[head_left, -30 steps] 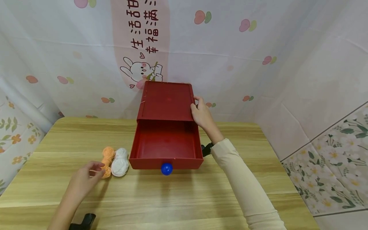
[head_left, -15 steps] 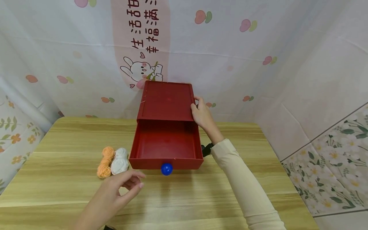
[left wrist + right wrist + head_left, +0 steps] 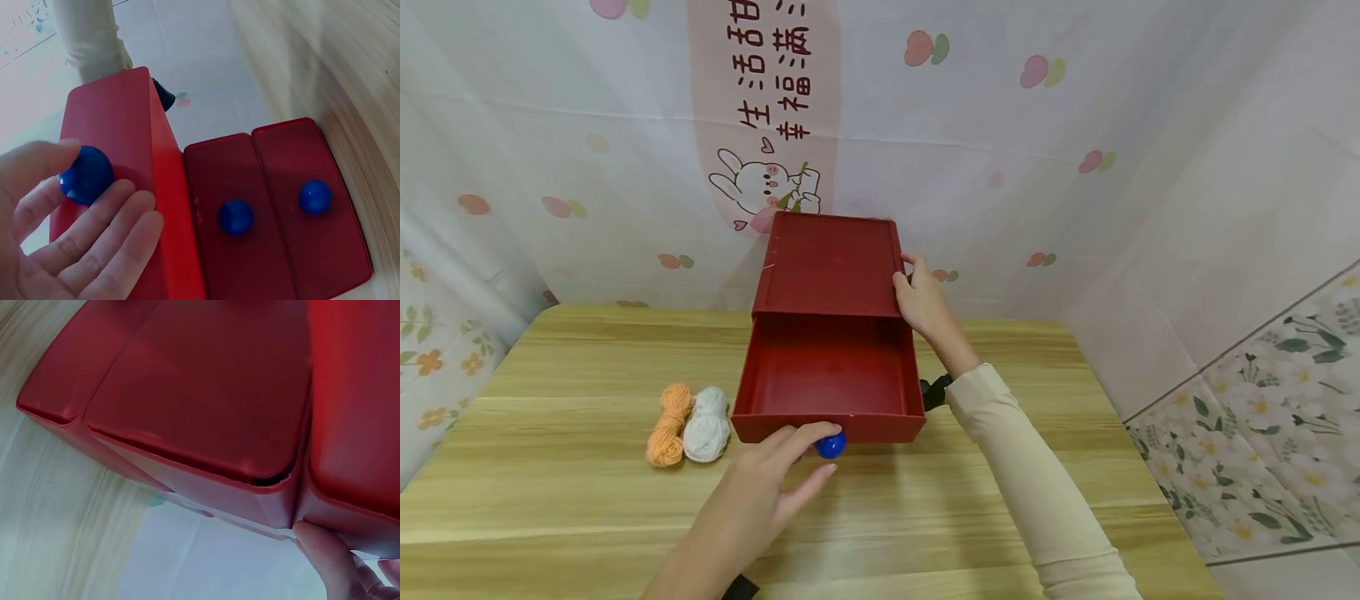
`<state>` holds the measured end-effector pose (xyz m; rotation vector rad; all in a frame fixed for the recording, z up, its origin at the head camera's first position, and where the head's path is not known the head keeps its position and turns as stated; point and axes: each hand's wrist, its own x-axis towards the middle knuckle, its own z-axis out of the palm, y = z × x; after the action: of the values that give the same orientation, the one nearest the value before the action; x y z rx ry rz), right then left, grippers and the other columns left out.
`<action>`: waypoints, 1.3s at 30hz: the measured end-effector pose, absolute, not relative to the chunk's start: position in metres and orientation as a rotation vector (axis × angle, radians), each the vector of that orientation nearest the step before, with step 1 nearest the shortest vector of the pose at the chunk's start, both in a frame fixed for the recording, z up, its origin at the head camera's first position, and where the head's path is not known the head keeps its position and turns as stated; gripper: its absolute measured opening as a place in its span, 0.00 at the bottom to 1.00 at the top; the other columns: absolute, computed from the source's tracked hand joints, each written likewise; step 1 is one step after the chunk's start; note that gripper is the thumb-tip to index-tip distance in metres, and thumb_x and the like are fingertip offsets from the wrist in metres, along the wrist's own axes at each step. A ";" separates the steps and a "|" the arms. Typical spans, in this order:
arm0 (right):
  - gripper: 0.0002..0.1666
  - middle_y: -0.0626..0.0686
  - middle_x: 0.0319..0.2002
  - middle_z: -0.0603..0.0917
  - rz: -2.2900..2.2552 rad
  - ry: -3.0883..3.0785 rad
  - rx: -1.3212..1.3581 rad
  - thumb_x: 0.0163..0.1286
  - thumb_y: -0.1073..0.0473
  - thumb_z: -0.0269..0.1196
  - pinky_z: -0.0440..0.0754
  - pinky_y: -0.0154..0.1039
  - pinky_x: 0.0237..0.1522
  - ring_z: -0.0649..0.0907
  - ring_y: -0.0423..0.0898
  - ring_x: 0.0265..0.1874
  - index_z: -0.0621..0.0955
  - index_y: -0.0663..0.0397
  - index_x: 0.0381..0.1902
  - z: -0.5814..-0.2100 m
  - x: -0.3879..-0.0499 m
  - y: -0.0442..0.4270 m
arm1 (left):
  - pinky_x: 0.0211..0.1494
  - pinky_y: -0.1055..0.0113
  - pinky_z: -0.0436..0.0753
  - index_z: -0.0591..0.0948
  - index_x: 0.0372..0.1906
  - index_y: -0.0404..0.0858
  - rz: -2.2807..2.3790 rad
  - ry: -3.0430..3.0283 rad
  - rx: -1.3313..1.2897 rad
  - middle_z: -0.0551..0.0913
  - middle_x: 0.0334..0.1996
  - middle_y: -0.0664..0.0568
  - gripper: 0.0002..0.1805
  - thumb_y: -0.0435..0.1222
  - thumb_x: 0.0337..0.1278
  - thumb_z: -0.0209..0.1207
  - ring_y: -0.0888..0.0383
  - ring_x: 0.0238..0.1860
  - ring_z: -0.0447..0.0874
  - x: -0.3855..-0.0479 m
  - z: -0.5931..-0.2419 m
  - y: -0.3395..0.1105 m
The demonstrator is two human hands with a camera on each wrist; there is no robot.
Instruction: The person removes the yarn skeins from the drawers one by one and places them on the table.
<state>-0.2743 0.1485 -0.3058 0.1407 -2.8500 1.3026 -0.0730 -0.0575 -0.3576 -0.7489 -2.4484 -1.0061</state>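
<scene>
Three drawers (image 3: 109, 119), three blue knobs (image 3: 87, 178)

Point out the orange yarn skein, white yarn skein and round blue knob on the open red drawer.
Orange yarn skein (image 3: 671, 423), head view, middle.
White yarn skein (image 3: 707, 424), head view, middle.
Round blue knob (image 3: 90, 174), left wrist view, exposed front.

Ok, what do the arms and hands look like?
The left hand and right hand are bare. A plain cream sleeve, cuffed short of the wrist, covers the right arm; the left arm shows none. A black piece shows near each wrist.
</scene>
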 end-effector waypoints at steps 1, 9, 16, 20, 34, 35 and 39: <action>0.30 0.62 0.55 0.75 1.299 -2.853 0.141 0.75 0.52 0.39 0.76 0.49 0.52 0.78 0.54 0.51 0.53 0.54 0.71 -0.306 -0.275 0.148 | 0.33 0.79 0.78 0.77 0.52 0.48 -1.014 -2.461 -0.732 0.82 0.35 0.61 0.22 0.37 0.49 0.66 0.73 0.28 0.73 -0.074 -0.358 -0.057; 0.29 0.63 0.57 0.74 1.274 -2.855 0.165 0.75 0.53 0.38 0.75 0.49 0.54 0.77 0.54 0.52 0.53 0.55 0.71 -0.306 -0.275 0.148 | 0.38 0.72 0.82 0.78 0.47 0.49 -1.086 -2.499 -0.640 0.84 0.35 0.62 0.18 0.35 0.49 0.67 0.69 0.34 0.80 -0.082 -0.354 -0.050; 0.29 0.63 0.57 0.74 1.291 -2.848 0.176 0.74 0.53 0.38 0.75 0.49 0.54 0.77 0.54 0.52 0.53 0.55 0.71 -0.307 -0.275 0.149 | 0.38 0.71 0.82 0.80 0.45 0.47 -1.102 -2.509 -0.597 0.84 0.35 0.60 0.16 0.34 0.48 0.67 0.67 0.33 0.81 -0.098 -0.350 -0.046; 0.29 0.63 0.56 0.74 1.285 -2.849 0.167 0.75 0.53 0.38 0.75 0.49 0.54 0.77 0.54 0.52 0.53 0.54 0.71 -0.307 -0.275 0.149 | 0.38 0.68 0.83 0.80 0.45 0.46 -1.106 -2.523 -0.586 0.85 0.35 0.57 0.16 0.34 0.49 0.66 0.65 0.33 0.82 -0.108 -0.348 -0.046; 0.30 0.63 0.57 0.74 1.282 -2.861 0.164 0.75 0.52 0.39 0.75 0.49 0.54 0.77 0.53 0.53 0.53 0.55 0.71 -0.307 -0.274 0.149 | 0.36 0.64 0.83 0.78 0.49 0.45 -1.203 -2.561 -0.540 0.84 0.32 0.51 0.16 0.35 0.53 0.64 0.59 0.32 0.81 -0.149 -0.347 -0.048; 0.30 0.63 0.57 0.74 1.281 -2.861 0.164 0.75 0.52 0.39 0.74 0.49 0.54 0.77 0.53 0.53 0.53 0.55 0.71 -0.307 -0.274 0.149 | 0.36 0.63 0.83 0.78 0.49 0.45 -1.212 -2.562 -0.535 0.84 0.31 0.51 0.16 0.34 0.53 0.63 0.58 0.32 0.82 -0.151 -0.347 -0.047; 0.30 0.62 0.57 0.74 1.279 -2.859 0.168 0.75 0.52 0.39 0.74 0.49 0.54 0.77 0.53 0.52 0.53 0.54 0.71 -0.307 -0.274 0.149 | 0.38 0.59 0.83 0.78 0.49 0.44 -1.237 -2.561 -0.520 0.84 0.32 0.49 0.16 0.34 0.53 0.63 0.55 0.34 0.83 -0.160 -0.345 -0.047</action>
<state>-0.2744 0.1489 -0.3067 0.1685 -2.8586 1.2794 -0.1603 -0.0475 -0.3452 -0.5204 -2.5614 -1.2371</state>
